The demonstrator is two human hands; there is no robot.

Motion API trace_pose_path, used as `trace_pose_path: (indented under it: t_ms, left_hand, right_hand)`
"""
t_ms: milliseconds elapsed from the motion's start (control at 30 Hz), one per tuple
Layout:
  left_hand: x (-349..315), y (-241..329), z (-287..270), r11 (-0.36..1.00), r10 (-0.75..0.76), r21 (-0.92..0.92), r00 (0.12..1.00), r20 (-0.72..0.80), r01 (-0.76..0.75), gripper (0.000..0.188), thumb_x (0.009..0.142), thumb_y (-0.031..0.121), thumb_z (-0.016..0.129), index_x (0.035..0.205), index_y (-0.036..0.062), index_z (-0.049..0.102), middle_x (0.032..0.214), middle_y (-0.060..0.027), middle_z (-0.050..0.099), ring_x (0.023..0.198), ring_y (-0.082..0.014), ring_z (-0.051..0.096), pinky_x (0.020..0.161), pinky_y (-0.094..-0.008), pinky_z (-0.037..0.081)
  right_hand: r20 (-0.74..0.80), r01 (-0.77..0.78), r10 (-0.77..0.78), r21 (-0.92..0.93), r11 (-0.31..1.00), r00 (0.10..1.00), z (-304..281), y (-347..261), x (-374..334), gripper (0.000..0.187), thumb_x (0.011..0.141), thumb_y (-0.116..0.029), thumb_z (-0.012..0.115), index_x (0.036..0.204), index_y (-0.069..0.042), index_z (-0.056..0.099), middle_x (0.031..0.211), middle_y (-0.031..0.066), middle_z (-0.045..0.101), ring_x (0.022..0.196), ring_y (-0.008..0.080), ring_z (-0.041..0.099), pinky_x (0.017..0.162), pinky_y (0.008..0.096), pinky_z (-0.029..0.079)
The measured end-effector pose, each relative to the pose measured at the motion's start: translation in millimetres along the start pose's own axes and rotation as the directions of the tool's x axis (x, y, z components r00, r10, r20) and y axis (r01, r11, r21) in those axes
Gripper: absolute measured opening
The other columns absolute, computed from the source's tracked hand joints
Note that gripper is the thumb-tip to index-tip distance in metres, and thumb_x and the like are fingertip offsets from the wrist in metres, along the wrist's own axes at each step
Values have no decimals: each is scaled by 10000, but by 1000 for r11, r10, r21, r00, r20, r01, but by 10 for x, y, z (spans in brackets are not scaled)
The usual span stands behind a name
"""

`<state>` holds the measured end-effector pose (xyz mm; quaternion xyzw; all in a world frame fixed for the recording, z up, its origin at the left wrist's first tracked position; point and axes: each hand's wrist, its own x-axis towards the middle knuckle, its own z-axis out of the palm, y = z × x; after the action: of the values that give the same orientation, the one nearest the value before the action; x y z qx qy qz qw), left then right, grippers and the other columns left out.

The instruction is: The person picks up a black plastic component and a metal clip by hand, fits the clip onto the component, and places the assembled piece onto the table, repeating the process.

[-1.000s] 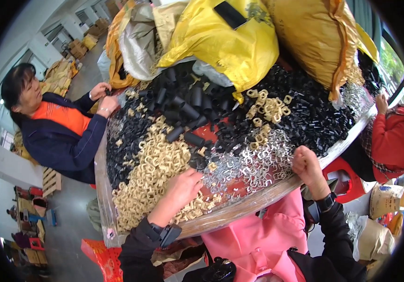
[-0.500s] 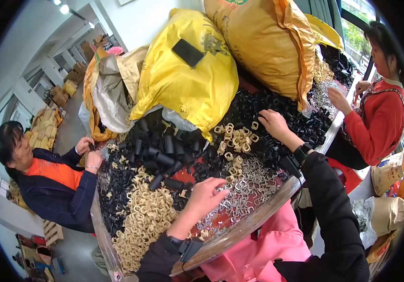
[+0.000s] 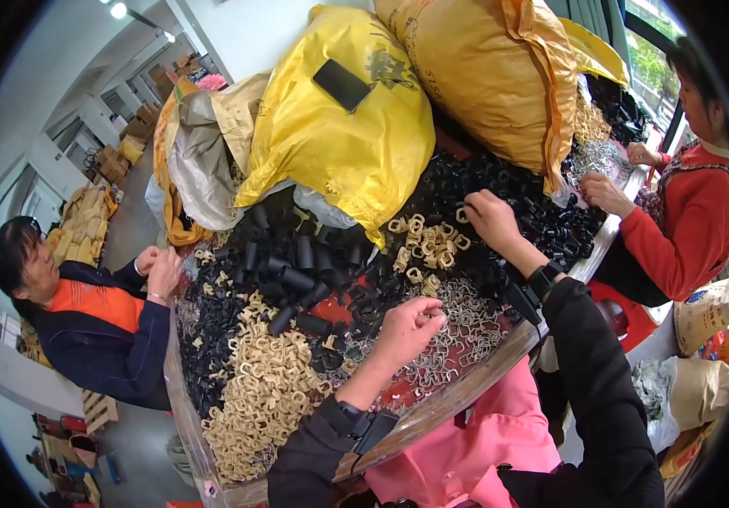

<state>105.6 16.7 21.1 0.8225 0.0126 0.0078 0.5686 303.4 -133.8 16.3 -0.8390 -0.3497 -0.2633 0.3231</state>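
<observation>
My left hand (image 3: 405, 335) is over the silver wire clips (image 3: 457, 339), thumb and fingertips pressed together; whatever it pinches is too small to make out. Farther right, my right hand (image 3: 493, 218) reaches into the heap of small black plastic parts (image 3: 534, 207), its fingers bent down. A tan ring-shaped piece (image 3: 462, 214) shows at its fingertips; whether it is gripped is unclear. Between the hands lies a small pile of tan buckle-like pieces (image 3: 429, 244). A larger tan heap (image 3: 267, 385) spreads at the near left, beside black tubes (image 3: 296, 275).
A yellow sack (image 3: 339, 144) with a black phone (image 3: 342, 85) on it and an orange sack (image 3: 487, 76) stand at the back. The table's wooden edge (image 3: 457, 394) curves before me. One person (image 3: 97, 313) works at left, another (image 3: 678, 212) at right.
My left hand has moved right and a little away from me, over the silver clips, its fingers drawn together. The right hand has shifted slightly. The person at right has lowered a hand.
</observation>
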Motion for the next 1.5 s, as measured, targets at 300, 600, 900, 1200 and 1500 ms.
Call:
trace_pose_path:
  t_ms: [300,600,900,1200,1500]
  left_hand:
    - [-185,-64,13,886,413,351,858,-306,-301,410,713,121,623,1084,27,475,930,-125,556,676,-229,586,638,-311,470]
    - [-1092,-506,-525,631,-414,-735,909,-49,248,329,846,162,493,1140,38,417,912,-115,567,688,-171,566,586,-233,479]
    - [-1675,-390,-460,278,-379,-936,920,101,218,270,857,163,468,1089,30,429,951,-131,555,700,-160,562,582,-228,476]
    - [-1749,-394,-378,435,-402,-864,913,67,255,304,855,113,461,1140,23,409,973,-131,559,753,-165,574,625,-238,478]
    - [-1753,-448,-338,414,-407,-887,913,22,206,306,855,121,464,1138,8,428,956,-124,571,762,-168,587,649,-240,487]
  right_hand:
    - [399,-316,81,568,760,913,-180,-1110,-655,147,749,-107,603,827,15,575,662,56,559,585,77,506,528,226,416]
    - [479,-50,-313,605,794,820,-103,-1292,-1191,163,754,-124,577,874,-17,556,744,89,562,610,202,545,544,295,447]
    - [573,230,-442,406,885,690,94,-1734,-1363,115,729,-131,542,752,-35,483,708,99,471,581,277,535,476,360,458]
    - [557,231,-440,407,884,705,179,-1790,-1395,108,716,-108,545,721,-34,466,676,103,461,534,282,517,455,369,445]
    - [610,208,-348,291,934,712,226,-1937,-1420,126,721,-137,543,733,-42,461,687,101,469,546,282,529,456,372,448]
